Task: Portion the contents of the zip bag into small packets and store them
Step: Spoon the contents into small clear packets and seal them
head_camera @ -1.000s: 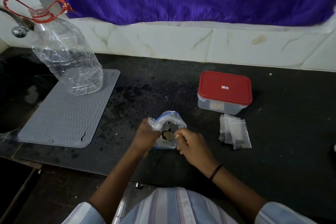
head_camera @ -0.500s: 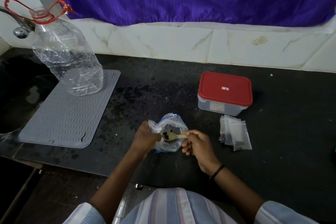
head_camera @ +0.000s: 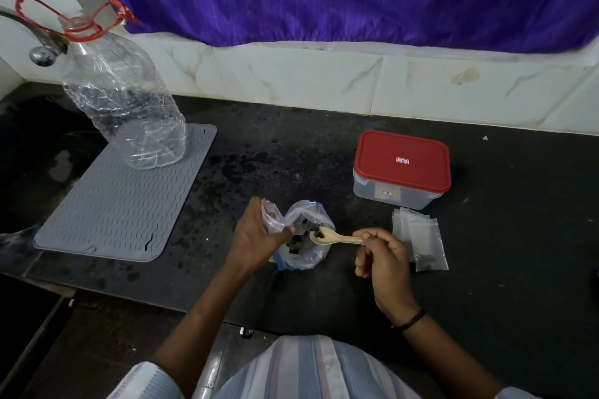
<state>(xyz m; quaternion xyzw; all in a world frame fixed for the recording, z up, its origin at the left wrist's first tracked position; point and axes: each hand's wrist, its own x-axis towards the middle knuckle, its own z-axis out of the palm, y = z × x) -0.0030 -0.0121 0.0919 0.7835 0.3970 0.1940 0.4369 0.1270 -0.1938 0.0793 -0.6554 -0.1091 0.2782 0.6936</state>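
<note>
A clear zip bag (head_camera: 303,254) with a blue seal stands open on the black counter, with dark pieces inside. My left hand (head_camera: 256,241) grips a small clear packet (head_camera: 270,215) beside the bag's mouth. My right hand (head_camera: 384,257) pinches the handle of a small wooden spoon (head_camera: 334,237). The spoon's bowl holds a few dark pieces and hovers over the bag's opening. A pile of small clear packets (head_camera: 421,236) lies to the right of my right hand, and one of them holds dark contents.
A clear box with a shut red lid (head_camera: 402,165) sits behind the packets. At the left, a grey ribbed mat (head_camera: 113,210) carries a large empty plastic bottle (head_camera: 123,100). A tap (head_camera: 42,48) and dark sink are at the far left. The counter's front edge runs just below my hands.
My right hand has drawn the spoon out of the bag and to the right, with dark pieces on it. My left hand has kept its hold by the bag's mouth.
</note>
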